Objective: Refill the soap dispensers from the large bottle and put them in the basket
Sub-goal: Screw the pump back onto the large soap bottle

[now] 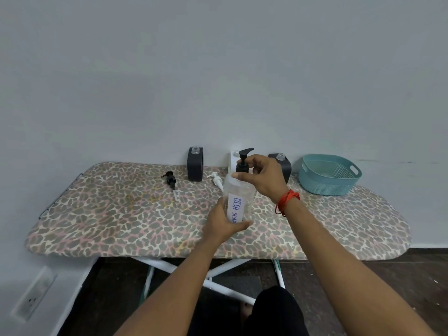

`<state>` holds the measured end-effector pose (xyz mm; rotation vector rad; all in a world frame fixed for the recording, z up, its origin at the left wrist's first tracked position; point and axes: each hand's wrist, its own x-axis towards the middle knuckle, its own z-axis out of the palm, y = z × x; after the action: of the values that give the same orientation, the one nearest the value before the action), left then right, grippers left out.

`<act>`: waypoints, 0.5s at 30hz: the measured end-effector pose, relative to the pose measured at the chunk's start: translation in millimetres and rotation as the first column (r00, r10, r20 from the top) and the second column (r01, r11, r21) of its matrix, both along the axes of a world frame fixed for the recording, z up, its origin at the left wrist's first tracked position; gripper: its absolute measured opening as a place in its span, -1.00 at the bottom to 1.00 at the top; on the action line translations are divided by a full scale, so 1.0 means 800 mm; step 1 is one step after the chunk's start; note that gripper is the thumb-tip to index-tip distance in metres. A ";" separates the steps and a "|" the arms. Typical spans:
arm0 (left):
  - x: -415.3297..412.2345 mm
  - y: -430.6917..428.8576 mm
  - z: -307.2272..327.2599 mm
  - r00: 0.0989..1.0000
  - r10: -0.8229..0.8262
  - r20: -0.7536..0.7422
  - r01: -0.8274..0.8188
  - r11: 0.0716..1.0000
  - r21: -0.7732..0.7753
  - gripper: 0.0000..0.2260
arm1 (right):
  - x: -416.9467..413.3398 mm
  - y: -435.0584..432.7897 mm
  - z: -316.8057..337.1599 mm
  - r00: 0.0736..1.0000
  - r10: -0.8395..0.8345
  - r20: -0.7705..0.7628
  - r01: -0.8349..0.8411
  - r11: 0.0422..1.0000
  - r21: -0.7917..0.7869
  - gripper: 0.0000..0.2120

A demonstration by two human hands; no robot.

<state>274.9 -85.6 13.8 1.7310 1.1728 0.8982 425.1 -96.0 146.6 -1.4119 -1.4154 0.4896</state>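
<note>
A large clear bottle [238, 192] with a "DISH SOAP" label stands upright on the leopard-print ironing board [121, 221]. My left hand [224, 221] grips its lower body. My right hand [263, 177] pinches the collar of its black pump head [243, 161]. Against the wall stand a dark dispenser [195, 164] with an open neck, a white dispenser [233, 157] partly hidden behind the pump, and another dark dispenser [284, 163] behind my right hand. A loose black pump [170, 179] and a loose white pump [215, 178] lie on the board. A teal basket [328, 174] sits at the right.
The board stands against a grey wall, its crossed white legs below. A wall socket [34, 294] is low at the left. The dark floor shows beneath the board's front edge.
</note>
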 end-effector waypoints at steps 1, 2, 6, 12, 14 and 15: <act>0.000 0.001 0.000 1.000 -0.004 0.001 0.004 1.000 -0.001 -0.22 | 0.000 -0.001 -0.001 1.000 -0.016 0.001 0.016 1.000 0.003 -0.70; 0.000 0.003 -0.002 1.000 -0.008 0.003 0.008 1.000 -0.004 -0.21 | 0.000 -0.002 -0.002 0.999 -0.036 0.002 0.036 0.999 0.010 -0.70; -0.001 0.005 0.004 1.000 -0.015 0.000 0.015 1.000 -0.004 -0.20 | -0.007 -0.014 -0.007 0.994 -0.105 0.011 0.104 0.991 0.083 -0.70; -0.007 0.000 0.035 0.998 0.049 0.038 -0.052 0.995 0.084 -0.24 | -0.018 -0.021 0.020 0.973 -0.226 -0.053 0.230 0.966 0.114 -0.73; -0.013 -0.003 0.045 0.996 0.057 0.070 -0.063 0.993 0.095 -0.25 | -0.022 -0.022 0.032 0.964 -0.262 -0.054 0.266 0.958 0.104 -0.73; -0.016 -0.005 0.051 0.995 0.048 0.084 -0.055 0.994 0.093 -0.26 | -0.024 -0.023 0.039 0.964 -0.260 -0.052 0.264 0.960 0.091 -0.74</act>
<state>261.9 -89.6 54.6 1.7297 1.1417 1.0615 405.7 -114.8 178.2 -1.4754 -1.1821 0.2729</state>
